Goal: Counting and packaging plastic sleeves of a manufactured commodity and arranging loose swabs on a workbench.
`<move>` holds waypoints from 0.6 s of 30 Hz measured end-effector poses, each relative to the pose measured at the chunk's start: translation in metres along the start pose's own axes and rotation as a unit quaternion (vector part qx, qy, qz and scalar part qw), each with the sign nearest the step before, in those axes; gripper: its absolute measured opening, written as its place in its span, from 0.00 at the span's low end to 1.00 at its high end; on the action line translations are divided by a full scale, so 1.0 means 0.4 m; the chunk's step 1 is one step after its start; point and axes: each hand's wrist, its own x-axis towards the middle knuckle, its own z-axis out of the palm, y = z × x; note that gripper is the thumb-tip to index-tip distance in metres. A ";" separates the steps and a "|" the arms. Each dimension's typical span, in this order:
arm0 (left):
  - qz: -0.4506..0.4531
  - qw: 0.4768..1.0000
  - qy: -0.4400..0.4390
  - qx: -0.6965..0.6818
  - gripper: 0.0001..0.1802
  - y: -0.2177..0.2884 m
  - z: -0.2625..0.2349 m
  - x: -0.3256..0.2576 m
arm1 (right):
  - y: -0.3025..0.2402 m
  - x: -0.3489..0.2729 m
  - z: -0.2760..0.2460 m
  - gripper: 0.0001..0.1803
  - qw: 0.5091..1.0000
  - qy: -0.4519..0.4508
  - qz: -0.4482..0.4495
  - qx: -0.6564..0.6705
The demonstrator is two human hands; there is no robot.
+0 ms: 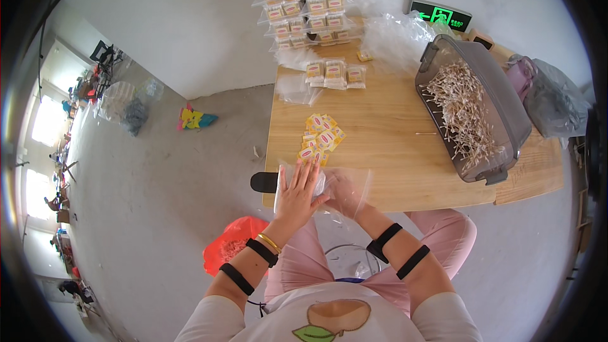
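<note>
- Wooden surface (386, 145), grey concrete floor beyond.
- Left hand (297, 193) flat, fingers spread, pressing clear plastic bag (329, 183).
- Right hand (347, 193) inside the bag, fingers' grip unclear.
- Yellow label packets (322, 139) just beyond fingertips.
- Bagging step; next calls for holding the mouth wide.

Wooden table (386, 145), swab bin (481, 107), yellow labels (322, 139), packets (335, 73)

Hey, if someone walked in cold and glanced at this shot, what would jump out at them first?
Most likely the grey bin heaped with pale swab-like sticks, lying on the right of the wooden table. Next, at the table's near edge, the left hand presses flat on a clear plastic bag while the right hand sits inside it, with yellow labels just beyond. A bright red bag glows on the floor, lower left.
</note>
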 end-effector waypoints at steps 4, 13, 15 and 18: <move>0.057 0.998 -0.005 -0.029 0.50 0.009 -0.002 0.001 | 0.012 0.014 0.011 0.36 0.999 0.026 -0.036 -0.008; 0.099 0.995 -0.008 -0.017 0.46 0.013 0.002 -0.003 | 0.062 -0.004 0.082 0.36 0.996 0.066 0.008 0.061; 0.092 0.996 -0.014 -0.019 0.45 0.004 -0.005 -0.012 | 0.028 -0.001 0.059 0.36 0.999 0.043 0.011 0.026; 0.096 0.995 -0.017 -0.011 0.43 0.010 -0.016 -0.006 | 0.003 -0.006 0.026 0.34 0.998 0.052 0.011 -0.014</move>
